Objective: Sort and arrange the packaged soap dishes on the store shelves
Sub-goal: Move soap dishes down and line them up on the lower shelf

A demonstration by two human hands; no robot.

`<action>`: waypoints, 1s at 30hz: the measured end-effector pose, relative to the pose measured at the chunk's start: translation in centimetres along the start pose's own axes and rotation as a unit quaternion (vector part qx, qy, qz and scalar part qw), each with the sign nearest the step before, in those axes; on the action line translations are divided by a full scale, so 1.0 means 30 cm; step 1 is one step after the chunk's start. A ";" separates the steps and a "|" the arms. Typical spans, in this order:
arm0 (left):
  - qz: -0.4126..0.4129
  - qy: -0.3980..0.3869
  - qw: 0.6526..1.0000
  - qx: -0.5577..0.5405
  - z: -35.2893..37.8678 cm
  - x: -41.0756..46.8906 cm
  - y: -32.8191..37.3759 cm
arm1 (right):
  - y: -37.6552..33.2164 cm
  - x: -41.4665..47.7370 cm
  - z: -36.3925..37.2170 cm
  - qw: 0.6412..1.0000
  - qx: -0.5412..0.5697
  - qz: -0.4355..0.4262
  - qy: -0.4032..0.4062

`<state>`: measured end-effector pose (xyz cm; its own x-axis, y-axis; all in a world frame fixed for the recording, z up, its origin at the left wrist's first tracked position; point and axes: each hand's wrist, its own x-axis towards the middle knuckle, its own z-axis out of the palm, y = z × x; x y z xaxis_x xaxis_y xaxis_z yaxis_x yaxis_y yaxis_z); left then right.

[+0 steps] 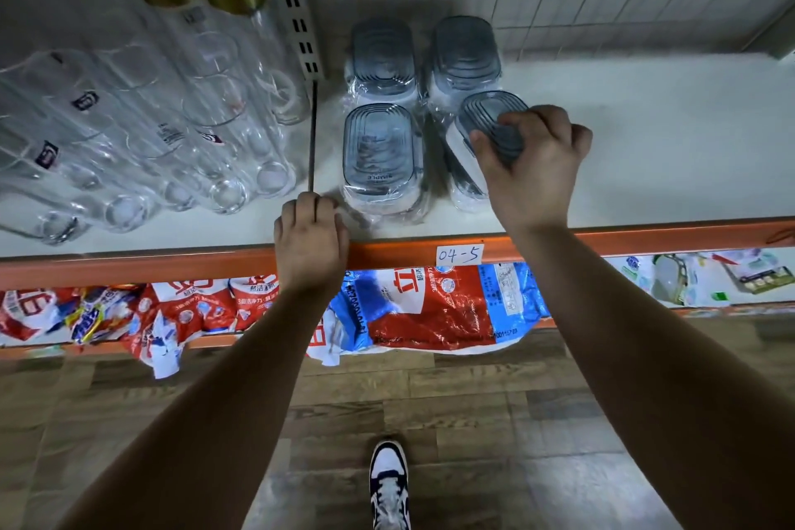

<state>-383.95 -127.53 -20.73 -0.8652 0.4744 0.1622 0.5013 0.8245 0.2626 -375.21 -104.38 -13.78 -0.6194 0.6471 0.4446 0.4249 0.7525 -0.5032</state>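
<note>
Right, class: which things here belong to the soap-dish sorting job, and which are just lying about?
Job: tilted soap dish held by the right hand; other wrapped soap dishes beside it; shelf.
Lying about: glassware; detergent bags; divider rod by the left hand; label 04-5.

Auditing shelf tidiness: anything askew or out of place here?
The front-right soap dish is tilted on its stack, gripped by the right hand; the other three dishes lie flat. The left hand holds the divider rod. On the lower shelf, detergent bags hang crumpled over the front edge.
</note>
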 end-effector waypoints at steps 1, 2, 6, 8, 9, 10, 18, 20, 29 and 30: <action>0.000 -0.002 1.000 0.005 0.003 0.001 -0.001 | -0.010 0.012 0.009 1.000 -0.007 0.005 0.004; 0.001 -0.003 1.000 0.007 0.004 0.001 -0.002 | -0.021 0.019 0.016 1.000 -0.016 0.012 0.003; 0.010 -0.002 1.000 0.013 0.003 -0.003 -0.006 | -0.063 0.007 0.035 0.996 -0.055 0.025 -0.067; 0.011 -0.012 1.000 0.011 -0.003 -0.006 -0.005 | -0.071 -0.004 0.028 0.992 -0.069 0.033 -0.098; 0.011 -0.019 1.000 0.009 -0.008 -0.005 -0.003 | -0.071 -0.010 0.022 0.990 -0.073 0.037 -0.113; 0.011 -0.025 1.000 0.005 -0.013 -0.004 -0.002 | -0.069 -0.018 0.014 0.989 -0.074 0.040 -0.125; 0.026 -0.017 1.000 -0.002 -0.110 -0.078 0.002 | -0.076 -0.129 -0.092 0.994 0.008 -0.005 -0.107; 0.015 0.021 1.000 -0.002 -0.160 -0.128 0.014 | -0.101 -0.165 -0.148 0.993 0.045 -0.010 -0.108; 0.068 0.124 0.990 -0.004 -0.527 -0.313 0.076 | -0.302 -0.274 -0.454 0.986 0.100 -0.107 -0.074; 0.075 0.136 0.988 -0.005 -0.577 -0.328 0.079 | -0.330 -0.277 -0.494 0.985 0.101 -0.119 -0.074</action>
<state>-374.08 -135.58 -5.26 -0.7468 0.4904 0.4492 0.6256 0.7472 0.2245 -364.49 -115.39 -1.52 -0.7815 0.4193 0.4620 0.1255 0.8310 -0.5420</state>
